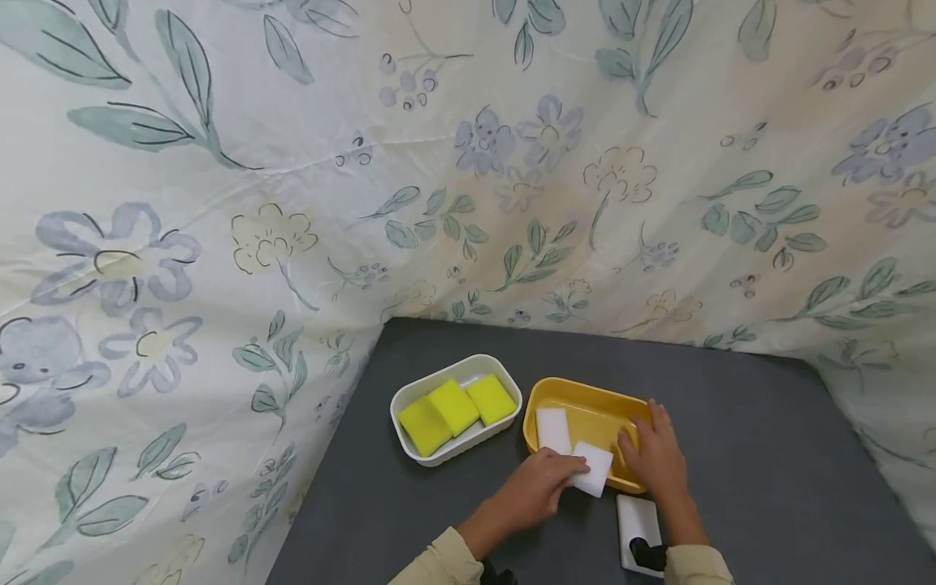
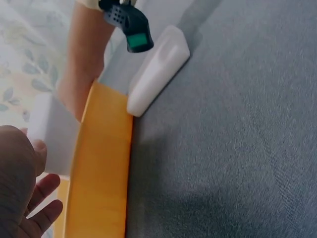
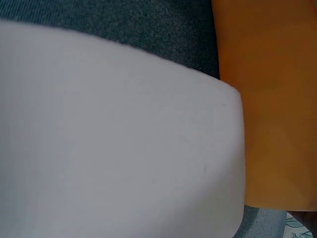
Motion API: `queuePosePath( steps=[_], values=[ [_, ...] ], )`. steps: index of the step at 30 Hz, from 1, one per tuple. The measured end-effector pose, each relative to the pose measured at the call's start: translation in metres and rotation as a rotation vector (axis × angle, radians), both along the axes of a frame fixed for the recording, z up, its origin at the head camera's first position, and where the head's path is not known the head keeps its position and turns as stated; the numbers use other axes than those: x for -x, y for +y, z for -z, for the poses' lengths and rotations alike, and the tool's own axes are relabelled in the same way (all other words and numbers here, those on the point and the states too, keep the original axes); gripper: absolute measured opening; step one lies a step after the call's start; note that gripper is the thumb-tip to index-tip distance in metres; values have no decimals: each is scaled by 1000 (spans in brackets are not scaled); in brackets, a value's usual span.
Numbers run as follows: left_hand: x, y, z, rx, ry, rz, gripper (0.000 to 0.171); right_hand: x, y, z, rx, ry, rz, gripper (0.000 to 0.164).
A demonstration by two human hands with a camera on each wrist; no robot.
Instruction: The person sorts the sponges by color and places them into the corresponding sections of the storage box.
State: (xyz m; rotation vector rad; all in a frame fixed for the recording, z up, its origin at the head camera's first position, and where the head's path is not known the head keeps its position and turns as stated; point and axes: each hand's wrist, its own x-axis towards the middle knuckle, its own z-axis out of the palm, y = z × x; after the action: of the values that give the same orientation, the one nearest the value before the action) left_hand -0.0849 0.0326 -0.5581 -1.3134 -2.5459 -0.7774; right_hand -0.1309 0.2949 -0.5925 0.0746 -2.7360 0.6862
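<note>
My left hand pinches a white sponge block over the near rim of a yellow tray. In the left wrist view, the thumb lies against this block while other fingers are spread below it. Another white block lies inside the tray at its left end. Across the tray's right end is my right hand, fingers loosely extended at the rim; whether they press it is unclear. A third white block lies on the table by the right wrist, and fills much of the right wrist view.
Left of the yellow tray stands a white tray with three yellow sponges inside. Both trays stand on a dark grey tabletop. A floral cloth hangs behind the table and along its sides.
</note>
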Motion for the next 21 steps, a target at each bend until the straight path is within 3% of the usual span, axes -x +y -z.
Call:
queuePosePath(
  steps=[6,14,21],
  values=[
    [11,7,4,50,31,-2,34,2,0,-4,-3,-3,0,40],
    [19,19,9,112,60,-32,40,1,1,-4,0,60,-21,38],
    [22,22,11,93,94,-61,25,-1,-2,-5,4,48,-11,36]
  ],
)
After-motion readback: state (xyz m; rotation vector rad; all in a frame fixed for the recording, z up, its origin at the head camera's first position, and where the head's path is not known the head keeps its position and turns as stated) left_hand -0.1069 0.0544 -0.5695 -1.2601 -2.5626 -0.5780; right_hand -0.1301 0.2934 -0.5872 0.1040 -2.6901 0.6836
